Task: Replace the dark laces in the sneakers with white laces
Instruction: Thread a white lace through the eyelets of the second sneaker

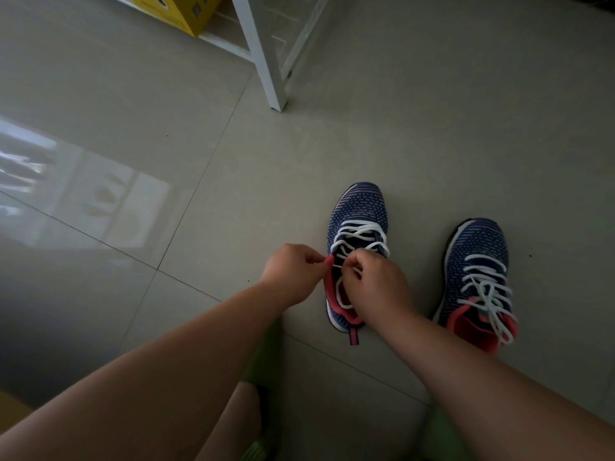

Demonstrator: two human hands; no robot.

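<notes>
- Two sneakers stand on the floor [416, 134] in the lower right of the frame, toes toward the top.
- The left sneaker [357, 234] sits near the centre; the right sneaker [479, 261] lies beside it, apart, slightly lower in the frame.
- Each sneaker has a lace threaded in it – one lace [361, 231] in the left sneaker, the other lace [484, 287] in the right sneaker.
- The left hand [293, 272] is at the left sneaker's left edge; the right hand [377, 284] lies over its opening.
- A rack leg [264, 58] stands at upper centre, behind the sneakers.
- A box [179, 10] sits on the rack's shelf, upper left of the leg.
</notes>
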